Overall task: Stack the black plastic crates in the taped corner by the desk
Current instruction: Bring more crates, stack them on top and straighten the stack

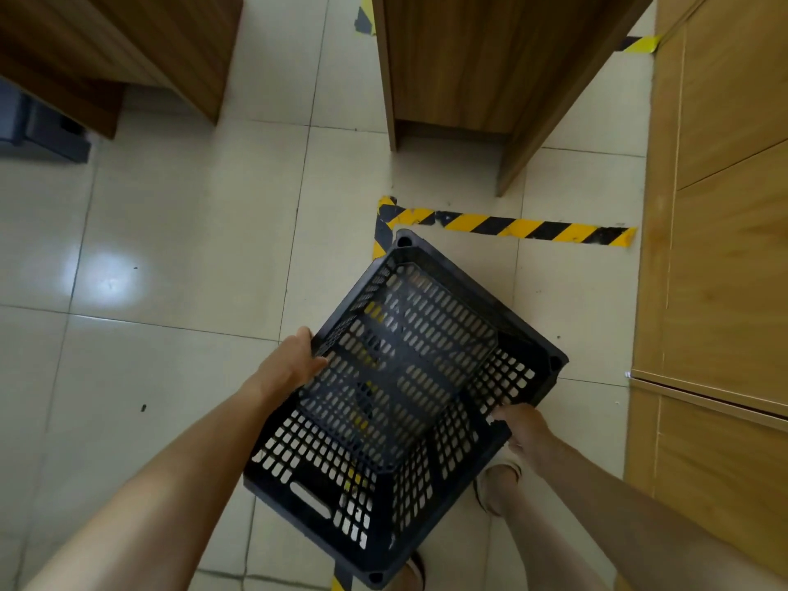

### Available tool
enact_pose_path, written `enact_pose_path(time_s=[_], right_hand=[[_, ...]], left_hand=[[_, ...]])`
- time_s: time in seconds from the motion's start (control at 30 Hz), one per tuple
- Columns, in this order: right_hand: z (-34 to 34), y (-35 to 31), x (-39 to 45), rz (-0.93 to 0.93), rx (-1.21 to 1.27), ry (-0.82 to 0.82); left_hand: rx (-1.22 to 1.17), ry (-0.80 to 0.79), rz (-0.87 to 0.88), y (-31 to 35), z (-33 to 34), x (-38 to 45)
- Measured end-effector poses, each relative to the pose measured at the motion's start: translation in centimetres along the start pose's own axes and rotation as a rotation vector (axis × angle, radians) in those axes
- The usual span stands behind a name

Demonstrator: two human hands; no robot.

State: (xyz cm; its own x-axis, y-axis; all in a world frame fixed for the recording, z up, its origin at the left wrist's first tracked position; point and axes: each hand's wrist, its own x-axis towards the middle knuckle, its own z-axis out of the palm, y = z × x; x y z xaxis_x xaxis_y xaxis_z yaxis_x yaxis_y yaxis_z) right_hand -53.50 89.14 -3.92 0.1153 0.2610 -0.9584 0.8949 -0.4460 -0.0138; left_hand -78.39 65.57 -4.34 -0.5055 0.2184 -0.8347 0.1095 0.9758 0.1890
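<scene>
Both hands gripping one black crate (405, 403) by opposite rims, left hand (294, 364) and right hand (526, 428) curling over the edges, holding it tilted above tiled floor (170, 232) inside yellow-black tape (524, 228) near wooden desk (477, 70).

Black crate (401, 403): covers most of the left run of floor tape (511, 227) and part of my foot (496, 484). My left hand (294, 364): fingertips hidden past the crate rim. Wooden desk (477, 66) and dark object (38, 125) at far left: cut off by the frame edge, the latter unidentifiable.
</scene>
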Motion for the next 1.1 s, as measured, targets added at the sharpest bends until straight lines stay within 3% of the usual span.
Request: enact_pose_path(time_s=[0.37,0.67,0.93,1.1], right_hand=[[-1.0,-6.0,-12.5,-0.333,-0.257,0.007],[-2.1,-16.6,-33.7,-0.704,-0.442,-0.012],[3.7,-20.0,-55.9,-1.193,-0.805,-0.012],[10.1,-16.2,-68.6,-1.52,-1.09,-0.098]], left_hand=[[0.21,0.129,0.017,-3.0,-9.1,-16.2],[0.306,0.501,-0.062,-3.3,-22.6,-36.6],[0.098,0.745,-0.294,-11.0,-27.6,-55.1],[-0.051,0.801,-0.44,-17.1,-25.0,-67.6]])
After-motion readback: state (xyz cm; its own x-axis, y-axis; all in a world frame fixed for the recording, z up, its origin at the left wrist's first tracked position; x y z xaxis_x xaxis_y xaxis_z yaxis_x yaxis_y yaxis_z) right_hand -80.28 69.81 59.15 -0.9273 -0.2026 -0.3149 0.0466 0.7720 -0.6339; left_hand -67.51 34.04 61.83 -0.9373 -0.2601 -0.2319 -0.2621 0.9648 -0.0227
